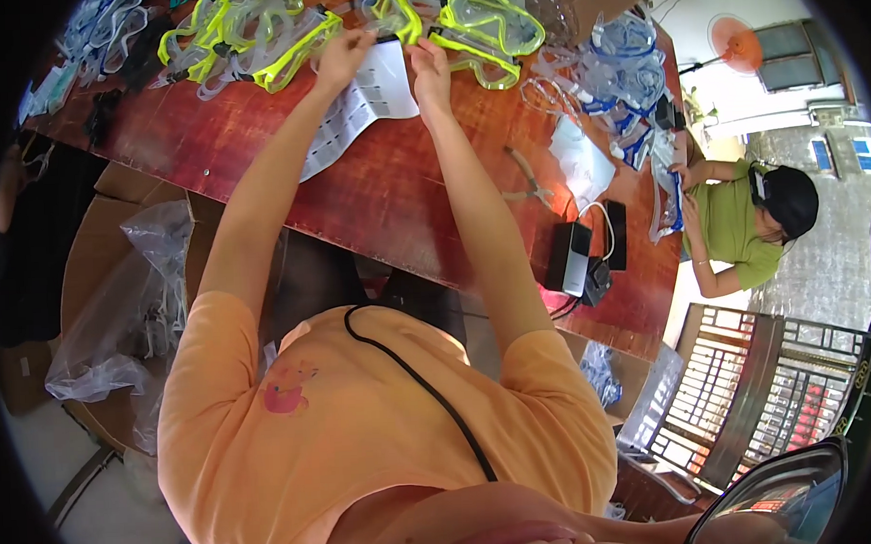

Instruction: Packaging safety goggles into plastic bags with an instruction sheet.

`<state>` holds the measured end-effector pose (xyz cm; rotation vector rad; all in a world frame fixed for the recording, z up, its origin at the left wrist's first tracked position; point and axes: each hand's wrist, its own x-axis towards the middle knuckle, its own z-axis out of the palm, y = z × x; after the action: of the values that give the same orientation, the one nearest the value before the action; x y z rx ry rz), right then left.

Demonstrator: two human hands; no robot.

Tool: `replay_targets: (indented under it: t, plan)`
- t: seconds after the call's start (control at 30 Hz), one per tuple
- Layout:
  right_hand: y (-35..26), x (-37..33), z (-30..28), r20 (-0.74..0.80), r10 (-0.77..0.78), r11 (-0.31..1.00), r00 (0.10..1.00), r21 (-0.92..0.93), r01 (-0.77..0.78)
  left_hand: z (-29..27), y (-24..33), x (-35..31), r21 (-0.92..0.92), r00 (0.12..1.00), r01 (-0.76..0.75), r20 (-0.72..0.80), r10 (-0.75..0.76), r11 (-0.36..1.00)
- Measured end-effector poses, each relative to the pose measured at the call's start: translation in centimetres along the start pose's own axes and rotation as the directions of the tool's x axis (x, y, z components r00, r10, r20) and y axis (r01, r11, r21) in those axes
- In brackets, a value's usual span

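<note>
Near the far edge of the table, a diving mask [402, 19] with a bright yellow-green frame and clear skirt is between my hands. My left hand [341, 62] has its fingers closed at the mask's left side, by a small dark part. At the right side, the fingers of my right hand [431, 68] close on the lower edge of the yellow frame. A white printed sheet [388, 75] lies below the mask, partly under my left forearm. More yellow-green masks [290, 60] are heaped to the left, and others [493, 26] lie to the right.
The red wooden table [256, 173] also bears pliers [529, 178], a white power bank [573, 258] with a cable, and clear-and-blue masks [626, 69]. A co-worker in a green shirt [735, 220] handles a blue mask at the right edge. A cardboard box [95, 258] with plastic bags stands lower left.
</note>
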<state>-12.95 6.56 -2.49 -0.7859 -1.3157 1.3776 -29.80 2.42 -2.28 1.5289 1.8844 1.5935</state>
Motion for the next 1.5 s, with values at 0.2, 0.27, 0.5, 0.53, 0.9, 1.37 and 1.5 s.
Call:
replay_targets:
  t: [0.2, 0.27, 0.5, 0.53, 0.9, 1.37, 1.5]
  plan:
    - [-3.6, -4.3, 0.3, 0.212, 0.593, 0.654, 0.776, 0.434, -0.619, -8.1, -3.7, -5.3, -0.758, 0.918, 0.349, 0.159, -0.363, 0.551]
    - [-4.8, -6.2, 0.0, 0.356, 0.605, 0.620, 0.712, 0.351, -0.702, -8.8, -4.6, -7.9, -0.855, 0.819, 0.516, 0.475, 0.322, -0.049]
    - [-2.9, -9.7, -1.1, 0.318, 0.263, 0.794, 0.911, 0.465, -0.392, -8.9, -4.6, -10.5, -0.775, 0.744, 0.629, 0.624, 0.239, 0.065]
    - [-3.3, -9.4, -1.5, 0.211, 0.229, 0.843, 0.950, 0.445, -0.302, -8.6, -4.1, -10.4, -0.763, 0.732, 0.641, 0.641, 0.232, 0.084]
    - [-6.6, -9.8, -9.6, -0.129, 0.034, 0.981, 0.991, 0.191, -0.008, -0.4, 6.1, -8.0, -0.049, 0.821, 0.246, 0.542, -0.181, 0.968]
    - [-5.0, -15.2, -9.0, -0.228, 0.400, 0.787, 0.888, 0.582, -0.205, 1.2, 10.7, -11.0, -0.112, 0.807, 0.360, 0.536, -0.248, 0.926]
    - [-4.8, -14.4, -9.3, -0.220, 0.358, 0.764, 0.907, 0.627, -0.149, 1.1, 11.3, -10.1, -0.012, 0.773, 0.366, 0.561, -0.297, 0.931]
